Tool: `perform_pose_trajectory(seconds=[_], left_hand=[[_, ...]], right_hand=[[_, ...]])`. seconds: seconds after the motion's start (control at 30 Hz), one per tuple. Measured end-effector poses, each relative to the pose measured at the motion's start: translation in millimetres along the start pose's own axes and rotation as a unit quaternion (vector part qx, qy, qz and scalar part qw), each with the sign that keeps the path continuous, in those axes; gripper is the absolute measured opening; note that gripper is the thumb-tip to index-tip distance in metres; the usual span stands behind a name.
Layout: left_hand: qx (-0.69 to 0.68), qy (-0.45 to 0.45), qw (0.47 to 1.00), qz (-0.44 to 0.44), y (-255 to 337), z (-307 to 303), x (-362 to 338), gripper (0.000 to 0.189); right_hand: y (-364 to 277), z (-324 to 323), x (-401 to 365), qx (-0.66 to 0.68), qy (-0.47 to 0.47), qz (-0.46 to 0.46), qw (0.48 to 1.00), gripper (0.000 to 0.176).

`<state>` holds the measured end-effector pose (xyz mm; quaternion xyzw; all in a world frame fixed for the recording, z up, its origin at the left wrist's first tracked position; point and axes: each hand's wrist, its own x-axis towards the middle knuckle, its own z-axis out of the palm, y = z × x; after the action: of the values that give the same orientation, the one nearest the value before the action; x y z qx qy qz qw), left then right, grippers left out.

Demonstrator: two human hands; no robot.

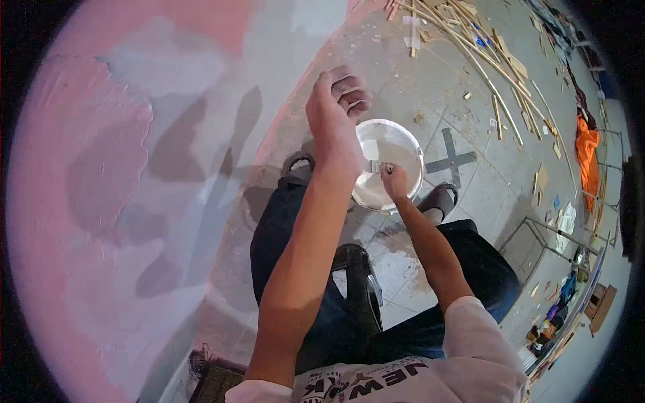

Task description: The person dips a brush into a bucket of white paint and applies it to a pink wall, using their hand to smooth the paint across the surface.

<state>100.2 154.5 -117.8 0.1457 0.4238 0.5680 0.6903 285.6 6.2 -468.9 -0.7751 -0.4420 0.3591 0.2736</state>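
Observation:
My left hand (341,94) is raised beside the wall, above the bucket's far left side. Its fingers are loosely curled with gaps between them, pale dust on the skin, and I see nothing in them. Below it, between my feet, stands a round white bucket (419,180) with pale, wet-looking paste (396,149) inside. My right hand (395,180) reaches over the bucket's right side, closed around the handle of what looks like a putty knife (374,166). The tool's short flat blade points left over the paste.
A pink wall (67,201) with grey-white smoothed patches rises on my left. Beneath me is a dark stool (356,269). Wooden strips (494,64) litter the floor at upper right. Grey tape forms a cross (451,161). Orange cloth (586,158) and a metal frame (564,235) stand right.

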Motion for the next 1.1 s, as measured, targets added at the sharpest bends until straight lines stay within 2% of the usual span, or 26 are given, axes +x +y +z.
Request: perform_pose_trajectory(seconds=[0.1,0.2,0.3,0.4,0.5,0.6,0.73,0.87,1.0,1.03,1.1], left_hand=[[-0.007,0.0,1.0,-0.002,3,-4,1,0.034],[-0.014,0.001,1.0,0.007,7,-8,1,0.034],[-0.013,0.006,1.0,0.011,10,-10,2,0.035],[-0.021,0.004,0.999,0.025,9,-10,5,0.035],[-0.027,0.012,0.999,0.035,9,-6,6,0.035],[-0.018,0.025,0.999,0.028,5,-1,4,0.036],[-0.016,0.02,0.999,0.025,-6,7,2,0.037],[-0.017,-0.029,0.999,-0.008,-22,20,-8,0.036],[-0.004,-0.051,0.999,-0.007,-33,32,-21,0.037],[-0.003,-0.056,0.998,-0.007,-35,33,-22,0.037],[0.001,-0.059,0.998,-0.01,-38,33,-22,0.037]], right_hand=[[7,13,4,-0.001,0.022,-0.018,1.0,0.032],[18,24,8,-0.058,0.055,-0.047,0.996,0.031],[15,15,5,-0.054,0.039,-0.02,0.998,0.039],[-18,-21,0,-0.017,-0.001,0.01,1.0,0.038],[-37,-52,4,0.127,0.021,0.02,0.992,0.041],[-67,-97,7,0.145,-0.009,0.071,0.987,0.047],[-103,-149,1,0.187,-0.116,0.103,0.97,0.048],[-133,-190,-16,0.028,-0.253,0.034,0.966,0.045],[-166,-201,-40,-0.115,-0.236,-0.047,0.964,0.038],[-150,-191,-41,-0.052,-0.215,-0.062,0.973,0.036],[-124,-176,-29,-0.141,-0.238,-0.102,0.956,0.033]])
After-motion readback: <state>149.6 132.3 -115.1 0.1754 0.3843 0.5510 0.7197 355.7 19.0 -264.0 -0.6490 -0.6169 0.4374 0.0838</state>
